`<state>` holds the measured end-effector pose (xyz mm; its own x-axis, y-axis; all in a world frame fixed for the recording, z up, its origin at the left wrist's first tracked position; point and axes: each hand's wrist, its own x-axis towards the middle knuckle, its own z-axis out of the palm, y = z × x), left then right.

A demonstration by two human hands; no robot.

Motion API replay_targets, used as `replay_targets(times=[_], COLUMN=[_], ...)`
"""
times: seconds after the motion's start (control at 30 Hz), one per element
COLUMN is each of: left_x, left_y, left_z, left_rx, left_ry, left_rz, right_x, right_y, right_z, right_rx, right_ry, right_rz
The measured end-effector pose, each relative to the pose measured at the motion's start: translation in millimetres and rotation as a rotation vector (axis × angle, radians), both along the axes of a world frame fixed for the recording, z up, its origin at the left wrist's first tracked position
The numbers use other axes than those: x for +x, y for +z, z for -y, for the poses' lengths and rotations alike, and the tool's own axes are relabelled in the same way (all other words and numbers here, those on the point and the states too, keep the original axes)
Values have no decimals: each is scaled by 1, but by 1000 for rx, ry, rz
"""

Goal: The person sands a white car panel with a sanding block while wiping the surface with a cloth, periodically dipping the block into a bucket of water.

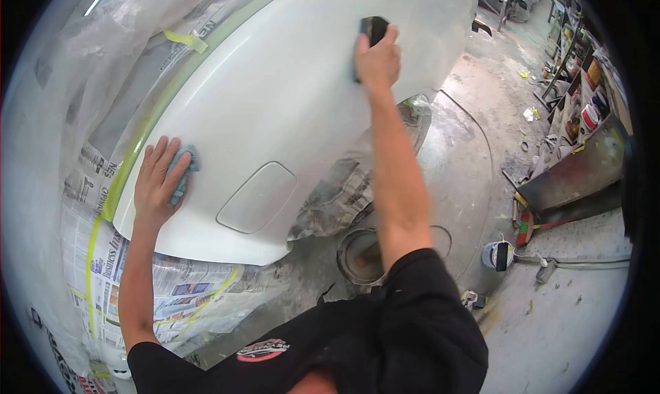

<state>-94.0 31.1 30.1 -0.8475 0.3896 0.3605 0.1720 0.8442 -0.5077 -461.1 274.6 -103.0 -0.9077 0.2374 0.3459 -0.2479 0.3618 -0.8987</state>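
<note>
A white car body panel (254, 119) with a closed fuel flap (258, 197) fills the middle of the view. My right hand (380, 60) grips a black sanding block (373, 29), pressed against the upper right of the panel. At the panel's lower left, my left hand (157, 181) rests on the surface. A crumpled blue cloth (184, 168) is under its thumb and palm, and part of it is hidden by the hand.
Newspaper (182, 291), yellow-green tape (113, 198) and clear plastic sheeting (41, 167) border the panel. A round bucket (361, 256) stands on the floor below. To the right are a small white pail (496, 255), a brush (524, 229) and cluttered shelving (584, 112).
</note>
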Motion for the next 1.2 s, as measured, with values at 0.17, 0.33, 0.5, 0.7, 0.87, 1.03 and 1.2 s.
replay_targets(times=[0.17,0.33,0.5,0.7,0.87,1.03,1.2], left_x=[-1,-1,-2,-5,-1,-2,1], left_y=[-2,-4,-2,-4,-1,-3,-4], left_z=[0,1,-1,2,-2,3,3], left_rx=[-4,1,-3,-19,-17,-38,-16], left_ry=[5,12,-1,2,13,11,10], left_rz=[-5,3,-14,-12,9,7,8], right_x=[110,-37,17,27,-29,84,-57], right_y=[-37,-31,-46,-60,-39,-61,-53], right_z=[29,-24,9,-8,-31,14,-38], right_rx=[115,-62,-40,-26,-72,28,-35], right_ry=[203,60,-46,102,41,177,77], right_rz=[-400,-96,-219,-269,30,-367,-104])
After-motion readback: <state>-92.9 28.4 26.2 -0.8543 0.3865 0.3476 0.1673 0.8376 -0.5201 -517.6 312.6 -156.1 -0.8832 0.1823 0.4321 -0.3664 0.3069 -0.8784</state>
